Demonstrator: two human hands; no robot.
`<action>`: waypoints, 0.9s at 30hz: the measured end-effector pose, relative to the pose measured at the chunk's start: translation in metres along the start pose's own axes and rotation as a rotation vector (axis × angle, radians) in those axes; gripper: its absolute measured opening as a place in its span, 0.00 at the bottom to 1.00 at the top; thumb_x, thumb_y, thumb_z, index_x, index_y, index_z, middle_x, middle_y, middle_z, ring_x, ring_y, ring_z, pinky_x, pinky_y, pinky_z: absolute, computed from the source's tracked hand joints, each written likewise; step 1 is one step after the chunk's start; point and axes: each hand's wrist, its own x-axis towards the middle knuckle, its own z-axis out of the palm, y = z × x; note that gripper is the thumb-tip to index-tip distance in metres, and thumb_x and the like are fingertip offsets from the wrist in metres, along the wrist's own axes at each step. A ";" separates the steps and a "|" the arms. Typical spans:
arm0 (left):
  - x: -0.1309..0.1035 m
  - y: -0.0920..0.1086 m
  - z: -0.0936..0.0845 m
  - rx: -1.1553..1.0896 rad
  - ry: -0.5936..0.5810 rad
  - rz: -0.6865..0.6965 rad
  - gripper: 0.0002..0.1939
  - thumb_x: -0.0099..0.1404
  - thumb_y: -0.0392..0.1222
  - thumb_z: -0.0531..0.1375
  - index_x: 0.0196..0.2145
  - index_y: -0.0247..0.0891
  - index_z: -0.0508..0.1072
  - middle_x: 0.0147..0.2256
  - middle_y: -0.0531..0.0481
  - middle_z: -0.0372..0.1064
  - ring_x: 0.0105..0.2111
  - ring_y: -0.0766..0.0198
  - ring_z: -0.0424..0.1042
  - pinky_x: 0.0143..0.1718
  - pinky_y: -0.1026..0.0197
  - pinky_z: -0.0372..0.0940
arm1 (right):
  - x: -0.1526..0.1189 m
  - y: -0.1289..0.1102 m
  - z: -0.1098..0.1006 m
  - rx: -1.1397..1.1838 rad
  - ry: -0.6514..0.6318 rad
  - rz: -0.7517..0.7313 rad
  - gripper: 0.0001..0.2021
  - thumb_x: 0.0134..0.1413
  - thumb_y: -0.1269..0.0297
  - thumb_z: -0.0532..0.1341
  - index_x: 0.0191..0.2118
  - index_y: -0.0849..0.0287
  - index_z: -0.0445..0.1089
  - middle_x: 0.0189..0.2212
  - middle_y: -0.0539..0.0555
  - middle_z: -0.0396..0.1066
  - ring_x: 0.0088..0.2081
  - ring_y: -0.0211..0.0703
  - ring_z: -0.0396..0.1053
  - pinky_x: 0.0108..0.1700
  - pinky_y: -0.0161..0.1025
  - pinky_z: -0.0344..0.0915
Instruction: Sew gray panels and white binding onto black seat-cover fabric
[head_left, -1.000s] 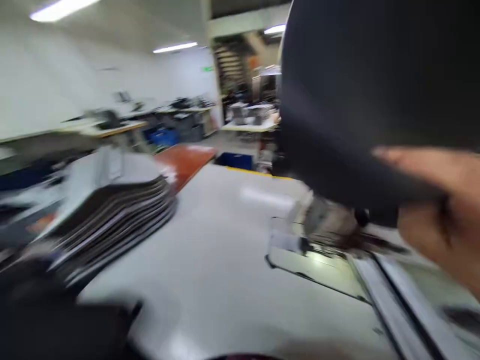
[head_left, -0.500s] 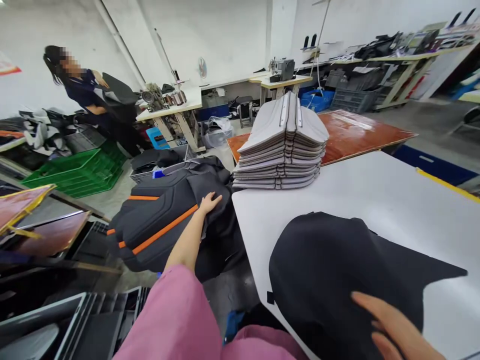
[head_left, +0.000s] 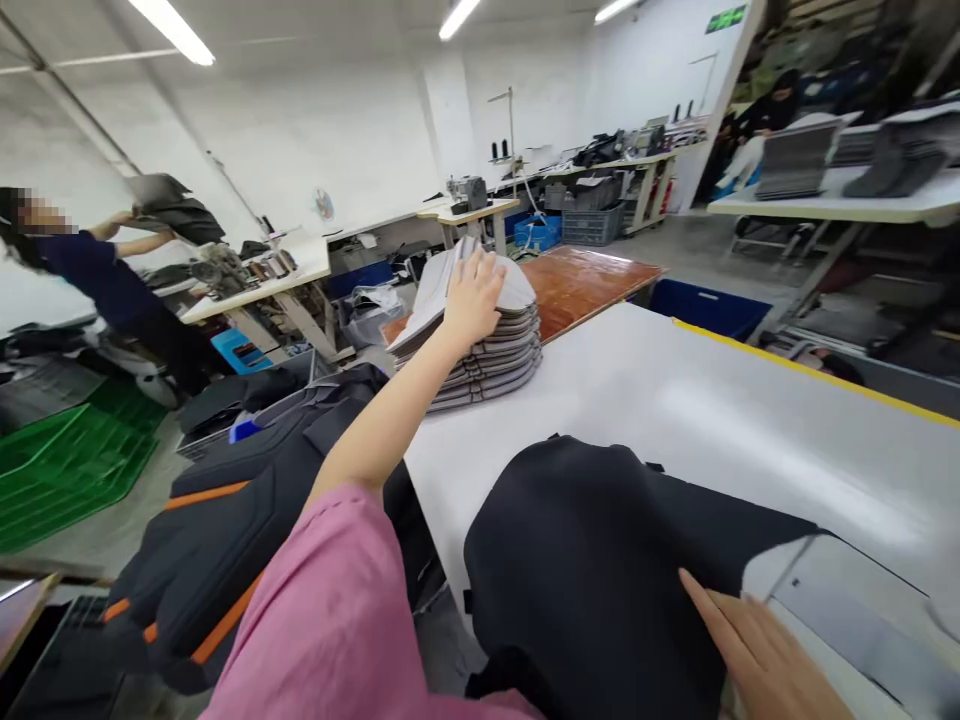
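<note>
My left hand [head_left: 476,290] reaches forward, fingers extended, onto the top of a stack of light grey padded panels [head_left: 487,370] at the far left corner of the white table. My right hand [head_left: 757,640] is at the lower right with fingers stretched out, at the right edge of a black fabric piece [head_left: 585,560] spread on the table. Beside that hand shows a light grey piece with a paler strip [head_left: 847,590]; whether it joins the black fabric I cannot tell.
Black covers with orange stripes [head_left: 262,530] are heaped left of the white table [head_left: 592,385]. A brown board [head_left: 592,285] adjoins behind. A co-worker [head_left: 105,270] at the left lifts dark fabric. A green crate [head_left: 82,470] stands on the floor; sewing machines line the wall.
My left hand has left the black-and-orange covers and moved onto the grey stack. My view has swung right. The grey piece now shows beside my right hand. The co-worker has raised the dark fabric.
</note>
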 end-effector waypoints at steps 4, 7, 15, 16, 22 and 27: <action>0.041 0.002 0.018 0.083 -0.219 -0.180 0.19 0.57 0.43 0.65 0.40 0.23 0.73 0.45 0.32 0.70 0.52 0.48 0.65 0.56 0.48 0.57 | 0.006 -0.006 0.002 0.049 0.054 0.136 0.33 0.43 0.79 0.50 0.57 0.55 0.65 0.45 0.61 0.70 0.47 0.54 0.69 0.45 0.48 0.69; 0.043 0.001 0.002 0.109 -0.235 -0.169 0.15 0.66 0.40 0.56 0.37 0.19 0.71 0.37 0.38 0.72 0.42 0.63 0.69 0.52 0.57 0.60 | 0.011 0.002 -0.004 0.070 0.011 0.108 0.31 0.36 0.81 0.50 0.49 0.55 0.71 0.62 0.61 0.55 0.62 0.59 0.53 0.57 0.58 0.58; -0.065 0.154 -0.062 0.027 -0.309 0.413 0.13 0.67 0.39 0.50 0.31 0.33 0.70 0.29 0.43 0.70 0.31 0.57 0.72 0.32 0.59 0.67 | 0.036 -0.007 -0.030 0.055 -0.275 0.133 0.38 0.42 0.79 0.56 0.63 0.50 0.57 0.64 0.64 0.50 0.64 0.64 0.46 0.58 0.67 0.47; -0.083 0.179 -0.065 -0.051 -0.357 0.558 0.13 0.67 0.39 0.49 0.29 0.34 0.70 0.28 0.43 0.69 0.30 0.57 0.72 0.30 0.59 0.66 | 0.037 -0.010 -0.035 0.079 -0.293 0.141 0.36 0.43 0.77 0.57 0.62 0.51 0.59 0.64 0.65 0.50 0.64 0.65 0.46 0.58 0.68 0.45; -0.141 0.277 -0.052 -0.450 -0.434 1.078 0.14 0.67 0.40 0.48 0.29 0.34 0.68 0.28 0.45 0.68 0.31 0.58 0.71 0.32 0.57 0.68 | 0.008 -0.022 -0.072 0.298 -0.347 0.210 0.29 0.37 0.74 0.61 0.51 0.54 0.71 0.53 0.63 0.65 0.58 0.61 0.56 0.60 0.67 0.40; -0.148 0.314 -0.032 -0.758 -0.448 1.324 0.13 0.65 0.38 0.48 0.26 0.35 0.67 0.27 0.46 0.67 0.41 0.57 0.70 0.49 0.55 0.67 | -0.040 -0.034 -0.096 0.508 -0.346 0.202 0.20 0.38 0.69 0.62 0.43 0.53 0.75 0.37 0.55 0.71 0.47 0.52 0.64 0.62 0.61 0.36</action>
